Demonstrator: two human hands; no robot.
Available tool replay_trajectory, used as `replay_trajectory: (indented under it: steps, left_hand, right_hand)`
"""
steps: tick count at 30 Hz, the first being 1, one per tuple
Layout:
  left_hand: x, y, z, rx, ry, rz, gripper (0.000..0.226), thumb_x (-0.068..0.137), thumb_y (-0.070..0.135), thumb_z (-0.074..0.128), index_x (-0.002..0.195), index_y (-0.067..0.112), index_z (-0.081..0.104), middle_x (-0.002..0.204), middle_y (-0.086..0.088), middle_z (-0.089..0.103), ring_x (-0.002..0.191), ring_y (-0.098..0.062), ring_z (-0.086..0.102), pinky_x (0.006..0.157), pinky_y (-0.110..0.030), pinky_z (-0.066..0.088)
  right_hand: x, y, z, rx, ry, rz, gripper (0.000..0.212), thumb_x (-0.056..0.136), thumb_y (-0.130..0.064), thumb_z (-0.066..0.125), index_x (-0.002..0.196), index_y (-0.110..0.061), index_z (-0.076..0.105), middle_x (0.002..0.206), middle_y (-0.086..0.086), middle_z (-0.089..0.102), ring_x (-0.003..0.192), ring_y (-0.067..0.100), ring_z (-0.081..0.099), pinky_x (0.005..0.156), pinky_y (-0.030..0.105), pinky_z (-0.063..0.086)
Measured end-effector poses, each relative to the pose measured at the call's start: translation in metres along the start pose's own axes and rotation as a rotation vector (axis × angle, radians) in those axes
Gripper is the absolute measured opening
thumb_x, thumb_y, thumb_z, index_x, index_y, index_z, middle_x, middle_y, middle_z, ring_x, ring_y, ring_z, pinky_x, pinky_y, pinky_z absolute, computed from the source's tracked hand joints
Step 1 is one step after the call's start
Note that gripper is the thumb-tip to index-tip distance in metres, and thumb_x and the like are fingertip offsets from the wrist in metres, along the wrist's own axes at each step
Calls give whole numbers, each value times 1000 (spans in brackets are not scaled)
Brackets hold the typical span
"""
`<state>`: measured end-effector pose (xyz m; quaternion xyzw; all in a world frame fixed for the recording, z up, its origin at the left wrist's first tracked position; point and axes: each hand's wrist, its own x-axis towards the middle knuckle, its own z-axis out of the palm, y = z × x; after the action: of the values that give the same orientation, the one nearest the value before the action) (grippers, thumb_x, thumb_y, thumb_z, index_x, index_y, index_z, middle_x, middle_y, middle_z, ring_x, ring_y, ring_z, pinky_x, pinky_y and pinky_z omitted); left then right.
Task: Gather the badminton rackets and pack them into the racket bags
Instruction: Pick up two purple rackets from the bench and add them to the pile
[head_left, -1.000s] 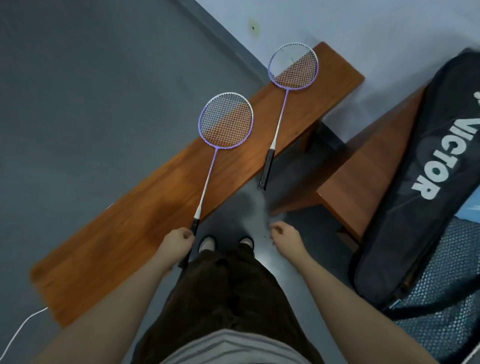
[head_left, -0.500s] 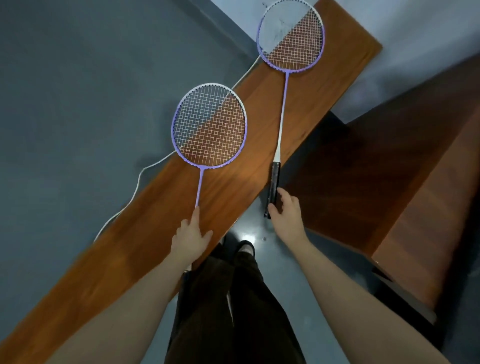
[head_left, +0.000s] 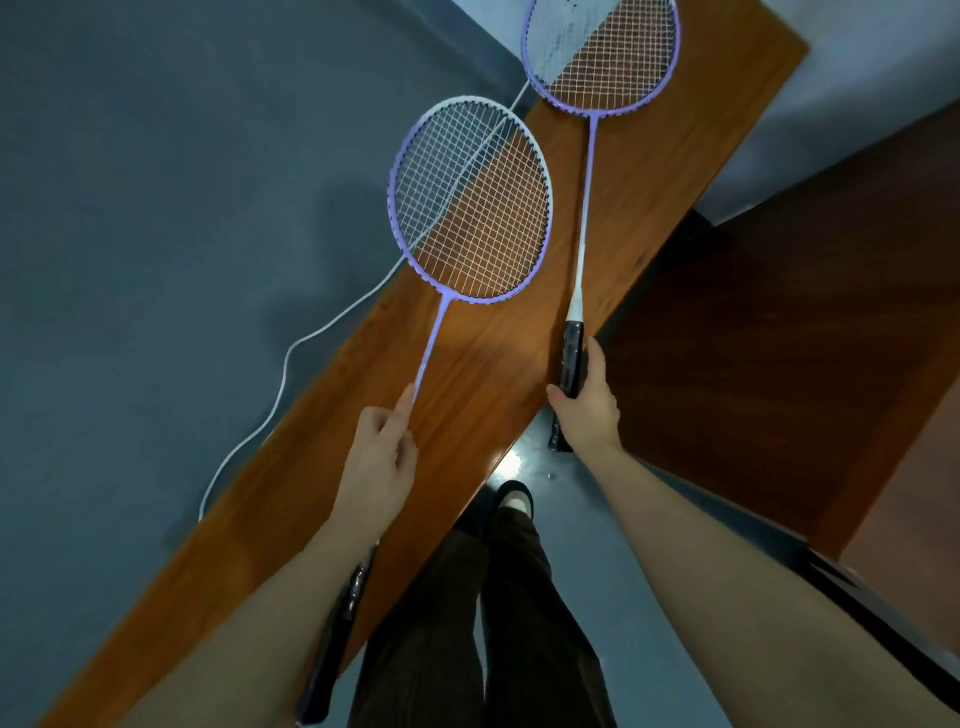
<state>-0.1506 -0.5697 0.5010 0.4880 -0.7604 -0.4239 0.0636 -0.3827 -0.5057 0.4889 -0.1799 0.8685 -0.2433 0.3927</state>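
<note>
- Nearest to me, my left hand (head_left: 382, 457) now has its fingers closed around the shaft of the near racket (head_left: 470, 200), with the forefinger lying along it. One second ago this hand only reached for the end of the handle.
- The near racket is lifted now: its black handle passes under my left forearm, and its head hangs over the edge of the tabletop (head_left: 467, 374) and partly over the floor. Before, it lay flat on the wood.
- My right hand (head_left: 587, 410) has its fingers wrapped around the black handle of the far racket (head_left: 602, 52). Half a second ago it was only touching this grip.
- The far racket seems to rest on the tabletop with its head at the far end; I cannot tell if it is already raised a little.
- A white cable (head_left: 280, 384) runs on the floor beside the tabletop.
- I judge that both rackets are now in hand, so gathering is almost done. No racket bag is in view at this moment, so packing is not yet begun.
</note>
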Motion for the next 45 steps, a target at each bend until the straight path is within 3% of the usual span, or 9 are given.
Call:
replay_trajectory:
  steps: [3, 11, 17, 22, 28, 32, 36, 41, 45]
  left_hand:
    - [8, 16, -14, -25, 28, -2, 56, 90, -1, 50, 142, 13, 34, 93, -1, 44, 73, -5, 45, 67, -10, 39]
    - [-2, 87, -55, -140, 166, -9, 50, 91, 2, 50, 138, 16, 42, 93, -1, 44, 72, -8, 47, 66, -4, 40]
    - [-21, 154, -92, -110, 240, 209, 50, 89, 0, 53, 136, 13, 45, 88, -1, 43, 69, -5, 45, 68, -2, 37]
    - [-54, 218, -92, -206, 313, 303, 45, 88, 3, 54, 132, 16, 50, 88, 2, 44, 68, -6, 47, 71, -8, 38]
    - [-126, 296, -51, -290, 391, 439, 43, 84, 0, 59, 125, 12, 57, 82, 5, 45, 67, 2, 47, 71, -8, 37]
    - [-188, 349, -3, -380, 357, 563, 44, 82, -3, 62, 125, 10, 57, 81, 11, 46, 67, 0, 49, 70, -7, 41]
    - [-241, 398, 45, -413, 264, 587, 45, 84, 1, 61, 126, 16, 56, 84, 7, 49, 68, 0, 49, 69, -9, 43]
    - [-280, 456, 101, -399, 176, 672, 44, 85, 2, 60, 128, 14, 55, 85, 3, 50, 66, 0, 48, 70, -9, 43]
    - [-286, 505, 150, -360, 97, 755, 45, 86, 4, 59, 129, 15, 53, 79, 8, 44, 65, -3, 45, 71, -12, 41]
  right_hand:
    - [-12, -13, -5, 124, 42, -70, 72, 90, -13, 53, 146, -39, 16, 130, -2, 47, 113, 11, 46, 95, 35, 43]
    - [-89, -40, -54, 129, 137, -214, 67, 91, -16, 56, 145, -36, 24, 119, -13, 46, 106, 3, 47, 91, 24, 41]
    - [-150, -56, -101, 202, 208, -304, 63, 91, -17, 57, 145, -32, 28, 115, -22, 45, 99, -12, 48, 81, 6, 36]
    - [-203, -46, -148, 305, 308, -385, 60, 89, -15, 60, 141, -31, 36, 123, -16, 53, 106, -2, 53, 92, 16, 43]
    - [-274, 9, -227, 370, 472, -490, 55, 84, -13, 67, 135, -23, 48, 118, -8, 61, 104, -4, 53, 83, -1, 36]
    - [-322, 69, -276, 382, 565, -494, 54, 84, -17, 67, 134, -28, 48, 113, 0, 63, 104, 15, 60, 95, 32, 49]
    - [-363, 131, -316, 410, 654, -486, 55, 84, -17, 65, 135, -29, 47, 119, 3, 64, 108, 19, 61, 97, 40, 47]
    - [-399, 195, -363, 429, 767, -462, 55, 87, -15, 62, 138, -27, 44, 123, -11, 60, 104, -1, 57, 92, 11, 43]
    - [-405, 240, -408, 427, 843, -432, 56, 88, -18, 61, 139, -30, 41, 118, -22, 54, 111, -6, 52, 95, 17, 42]
